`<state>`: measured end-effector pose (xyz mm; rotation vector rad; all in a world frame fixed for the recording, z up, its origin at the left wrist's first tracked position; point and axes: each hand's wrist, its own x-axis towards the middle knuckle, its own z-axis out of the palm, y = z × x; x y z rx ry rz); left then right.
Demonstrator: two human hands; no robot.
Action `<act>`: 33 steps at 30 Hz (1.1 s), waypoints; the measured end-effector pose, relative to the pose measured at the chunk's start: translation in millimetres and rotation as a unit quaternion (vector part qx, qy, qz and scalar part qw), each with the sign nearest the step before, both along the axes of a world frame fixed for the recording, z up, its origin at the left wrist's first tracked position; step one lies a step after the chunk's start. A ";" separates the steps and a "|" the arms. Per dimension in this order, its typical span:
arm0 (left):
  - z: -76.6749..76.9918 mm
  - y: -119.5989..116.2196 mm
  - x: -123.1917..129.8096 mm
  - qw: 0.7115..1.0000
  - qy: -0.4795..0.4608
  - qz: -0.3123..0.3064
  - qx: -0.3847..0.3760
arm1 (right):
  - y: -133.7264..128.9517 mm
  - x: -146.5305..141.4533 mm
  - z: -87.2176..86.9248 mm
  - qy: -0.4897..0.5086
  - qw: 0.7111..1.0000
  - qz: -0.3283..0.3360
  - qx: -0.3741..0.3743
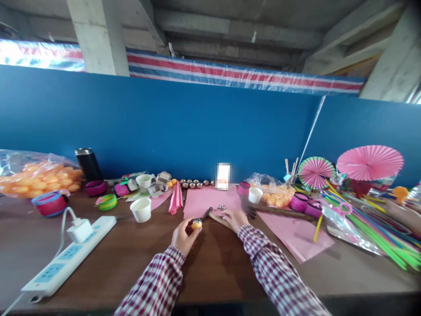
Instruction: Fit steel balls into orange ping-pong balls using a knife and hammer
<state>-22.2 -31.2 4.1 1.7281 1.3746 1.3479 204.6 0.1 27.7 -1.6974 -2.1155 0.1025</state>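
Head view: left hand (184,237) grips an orange-and-silver ball (196,224), fingers curled.

Long sleeves (154,281) in maroon-and-white check, gathered cuffs (176,253).

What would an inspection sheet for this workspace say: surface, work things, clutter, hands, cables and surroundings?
Surface: brown table, partly covered by pink sheets; spills: nothing seen.
Work things: orange ball with a silvery top; small silvery pieces; wooden-handled tool.
Clutter: bagged orange balls, white cup, pink fan, coloured sticks.
Hands: left hand holds the ball; right hand is at the tool's handle, fingers near the silvery pieces, grip unclear.
Cables: white cable at the plug in the power strip, left side.
Surroundings: blue partition behind; another person's hand at far right.
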 end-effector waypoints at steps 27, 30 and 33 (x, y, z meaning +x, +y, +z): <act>2.2 7.2 -1.8 0.997 0.076 0.010 0.006 | -16.5 -20.9 0.6 0.023 0.989 -0.100 0.102; 1.6 8.6 -2.5 0.997 0.077 0.006 -0.007 | -16.8 -24.9 -0.8 0.038 0.988 -0.093 0.116; 2.8 8.3 -2.8 0.996 0.083 -0.002 -0.016 | -17.4 -30.7 -2.0 0.048 0.987 -0.091 0.127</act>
